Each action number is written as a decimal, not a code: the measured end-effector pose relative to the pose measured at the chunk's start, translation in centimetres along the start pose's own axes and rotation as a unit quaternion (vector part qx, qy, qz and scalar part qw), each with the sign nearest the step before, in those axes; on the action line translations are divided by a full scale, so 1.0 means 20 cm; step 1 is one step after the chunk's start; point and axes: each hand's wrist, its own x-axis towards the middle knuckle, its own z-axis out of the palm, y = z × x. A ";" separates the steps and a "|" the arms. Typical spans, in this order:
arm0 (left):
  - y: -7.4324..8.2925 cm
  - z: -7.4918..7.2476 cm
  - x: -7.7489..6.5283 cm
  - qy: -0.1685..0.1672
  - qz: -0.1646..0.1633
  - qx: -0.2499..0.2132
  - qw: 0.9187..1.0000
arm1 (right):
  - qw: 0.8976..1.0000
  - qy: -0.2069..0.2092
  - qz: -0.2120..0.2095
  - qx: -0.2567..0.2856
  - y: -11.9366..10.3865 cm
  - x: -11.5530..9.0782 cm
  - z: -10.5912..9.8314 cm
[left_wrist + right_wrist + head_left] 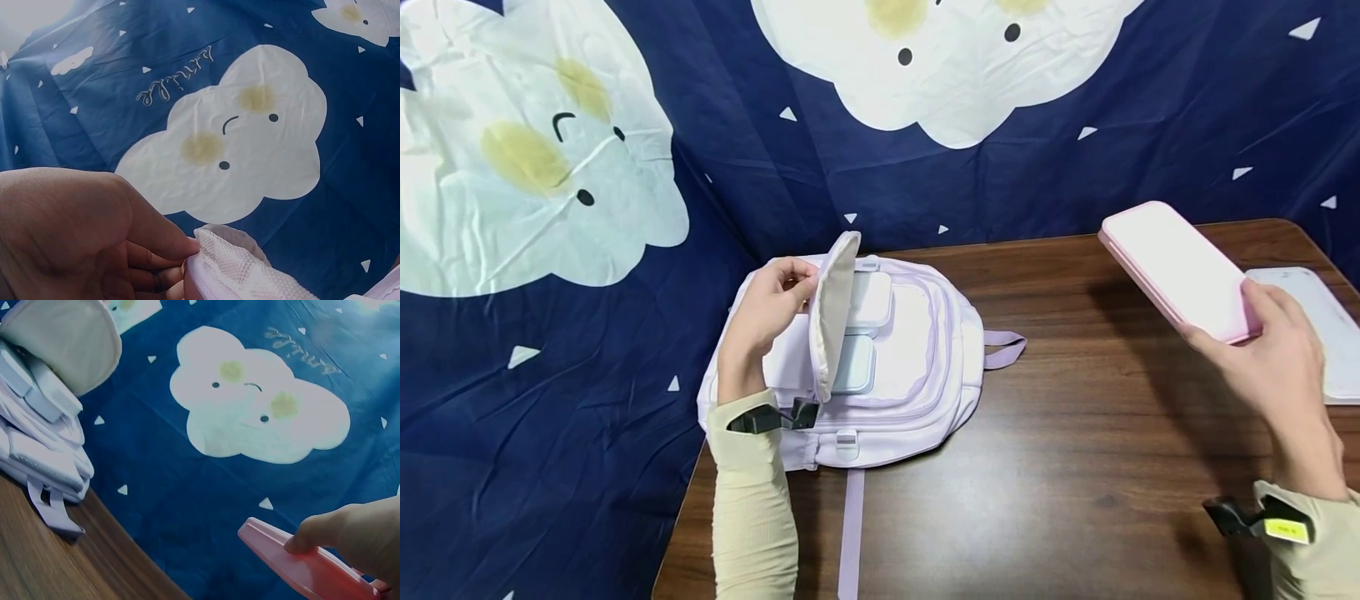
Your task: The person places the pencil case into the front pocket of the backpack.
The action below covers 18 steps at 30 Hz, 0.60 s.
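A white and lilac backpack [955, 367] lies on the table. My left hand [767, 304] pinches the edge of its raised front pocket flap [837, 312], as the left wrist view also shows at the flap's fabric [234, 265]. Inside the pocket are a white box [871, 298] and a pale blue box [854, 364]. Off to the right, above the table, my right hand [1273, 354] grips one end of a flat pink case [1180, 271] with a white top. The right wrist view shows its pink side [294, 556] between thumb and fingers.
A white tray-like panel [1330, 333] lies at the table's right edge. The backpack's lilac loop [1006, 348] points right, and a strap [852, 533] runs toward the front of the wooden table [1037, 500]. A blue cloud-print cloth [1000, 175] hangs behind and at left.
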 end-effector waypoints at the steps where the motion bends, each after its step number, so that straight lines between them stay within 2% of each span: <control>1: 0.00 0.00 0.00 0.000 -0.001 0.001 1.000 | 1.000 0.003 -0.007 0.003 -0.01 0.00 0.00; 11: 0.02 0.01 0.02 -0.006 -0.002 0.008 1.000 | 0.998 0.005 -0.064 0.020 -0.14 0.00 0.00; 18: 0.02 0.01 0.02 -0.010 -0.008 0.010 1.000 | 0.995 -0.026 -0.099 0.020 -0.22 -0.02 0.00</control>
